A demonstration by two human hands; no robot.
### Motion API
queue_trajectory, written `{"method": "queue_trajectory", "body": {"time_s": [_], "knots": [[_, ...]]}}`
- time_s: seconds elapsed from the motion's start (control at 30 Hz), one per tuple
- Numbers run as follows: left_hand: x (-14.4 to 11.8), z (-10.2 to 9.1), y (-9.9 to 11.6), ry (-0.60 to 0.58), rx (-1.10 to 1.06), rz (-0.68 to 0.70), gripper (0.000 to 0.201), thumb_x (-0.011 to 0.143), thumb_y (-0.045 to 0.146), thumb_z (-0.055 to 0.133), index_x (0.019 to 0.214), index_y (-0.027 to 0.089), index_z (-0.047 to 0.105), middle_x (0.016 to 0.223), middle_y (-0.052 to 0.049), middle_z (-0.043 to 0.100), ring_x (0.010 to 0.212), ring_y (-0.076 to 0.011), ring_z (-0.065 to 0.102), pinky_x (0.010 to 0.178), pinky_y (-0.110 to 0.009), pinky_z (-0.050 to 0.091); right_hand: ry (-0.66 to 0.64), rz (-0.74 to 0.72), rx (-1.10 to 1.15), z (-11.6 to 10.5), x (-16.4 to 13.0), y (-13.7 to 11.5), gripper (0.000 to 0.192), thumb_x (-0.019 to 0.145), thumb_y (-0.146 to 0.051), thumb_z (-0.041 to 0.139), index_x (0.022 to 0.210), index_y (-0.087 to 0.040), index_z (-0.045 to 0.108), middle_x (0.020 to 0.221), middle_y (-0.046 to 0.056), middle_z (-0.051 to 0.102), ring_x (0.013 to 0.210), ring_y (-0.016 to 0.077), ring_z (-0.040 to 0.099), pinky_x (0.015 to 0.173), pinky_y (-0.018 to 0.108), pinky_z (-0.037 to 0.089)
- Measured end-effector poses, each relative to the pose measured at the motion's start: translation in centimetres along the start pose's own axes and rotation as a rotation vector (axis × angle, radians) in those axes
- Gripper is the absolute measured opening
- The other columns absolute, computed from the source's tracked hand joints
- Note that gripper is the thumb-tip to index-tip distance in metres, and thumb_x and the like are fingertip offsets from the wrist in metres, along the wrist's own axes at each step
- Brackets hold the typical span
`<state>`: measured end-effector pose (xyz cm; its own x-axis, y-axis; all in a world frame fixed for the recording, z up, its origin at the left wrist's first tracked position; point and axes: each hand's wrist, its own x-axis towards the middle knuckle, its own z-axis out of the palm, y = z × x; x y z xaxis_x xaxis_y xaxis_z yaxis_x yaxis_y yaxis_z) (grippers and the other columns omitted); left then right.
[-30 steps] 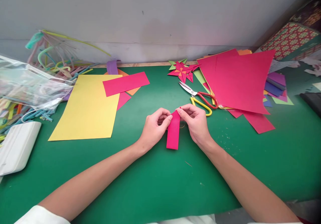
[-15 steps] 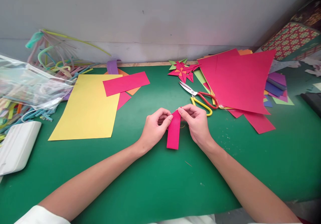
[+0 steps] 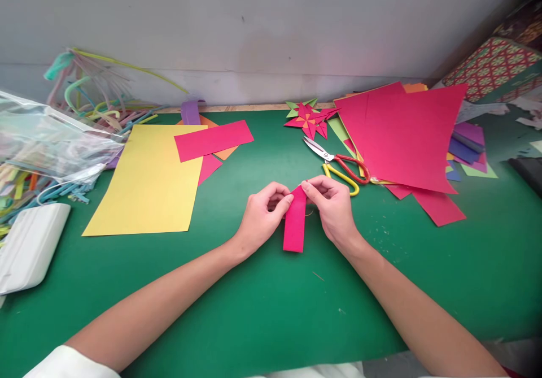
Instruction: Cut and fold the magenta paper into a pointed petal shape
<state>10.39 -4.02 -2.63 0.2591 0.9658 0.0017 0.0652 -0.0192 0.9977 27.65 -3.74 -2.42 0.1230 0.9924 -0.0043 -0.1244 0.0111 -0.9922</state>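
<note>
Between my hands is a narrow folded strip of red paper [image 3: 294, 225], its long side pointing toward me and its far end slanted. My left hand [image 3: 266, 211] pinches the strip's far left corner between thumb and fingers. On the far right corner, my right hand [image 3: 332, 205] grips it the same way. Some fingertips are hidden behind the paper. Just beyond my right hand lie scissors [image 3: 328, 156] with one red and one yellow handle, blades a little apart. Folded red, orange and green paper stars [image 3: 308, 119] rest behind them.
A yellow sheet [image 3: 146, 186] and a red paper strip [image 3: 214, 140] lie left on the green table [image 3: 237, 321]. Large red sheets [image 3: 402, 135] are stacked at right. Pipe cleaners [image 3: 110, 112], a clear plastic bag [image 3: 51, 140] and a white device [image 3: 31, 248] fill the left edge.
Both hands keep the same pinch on the red paper strip. Only a very slight shift of the whole view shows.
</note>
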Motion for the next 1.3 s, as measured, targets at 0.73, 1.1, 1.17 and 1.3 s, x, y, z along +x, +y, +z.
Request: {"method": "queue_trajectory", "body": {"time_s": [0.73, 1.1, 1.17, 1.3], "knots": [[-0.1, 0.1, 0.1, 0.017, 0.037, 0.025, 0.02, 0.099, 0.038, 0.066, 0.093, 0.02, 0.067, 0.089, -0.001, 0.075, 0.081, -0.016, 0.073, 0.073, -0.025, 0.058, 0.016, 0.018, -0.027, 0.1, 0.0, -0.2, 0.026, 0.081, -0.047, 0.086, 0.078, -0.023, 0.075, 0.073, 0.001, 0.074, 0.066, 0.0189, 0.067, 0.066, 0.032, 0.06], [-0.1, 0.0, 0.1, 0.014, 0.064, 0.017, 0.02, 0.1, 0.039, 0.065, 0.092, 0.02, 0.066, 0.086, -0.002, 0.074, 0.078, -0.0161, 0.072, 0.07, -0.025, 0.056, 0.06, -0.023, -0.082, 0.2, -0.1, 0.5, 0.027, 0.084, -0.047, 0.084, 0.078, -0.024, 0.073, 0.073, 0.001, 0.073, 0.066, 0.02, 0.068, 0.063, 0.033, 0.059], [-0.1, 0.0, 0.1, 0.006, 0.071, 0.02, 0.019, 0.1, 0.038, 0.064, 0.093, 0.02, 0.066, 0.084, -0.001, 0.072, 0.077, -0.015, 0.07, 0.069, -0.024, 0.055, 0.056, -0.033, -0.085, 0.2, -0.2, 0.6, 0.026, 0.085, -0.047, 0.083, 0.079, -0.024, 0.073, 0.073, 0.001, 0.073, 0.066, 0.0198, 0.067, 0.063, 0.033, 0.059], [0.1, -0.1, -0.1, -0.017, 0.076, 0.01, 0.016, 0.099, 0.036, 0.064, 0.094, 0.02, 0.065, 0.081, 0.0, 0.07, 0.074, -0.0143, 0.067, 0.068, -0.024, 0.054, 0.035, -0.06, -0.094, 0.0, -0.1, 0.8, 0.023, 0.087, -0.045, 0.082, 0.082, -0.024, 0.075, 0.074, 0.001, 0.074, 0.066, 0.0186, 0.067, 0.063, 0.031, 0.057]]}}
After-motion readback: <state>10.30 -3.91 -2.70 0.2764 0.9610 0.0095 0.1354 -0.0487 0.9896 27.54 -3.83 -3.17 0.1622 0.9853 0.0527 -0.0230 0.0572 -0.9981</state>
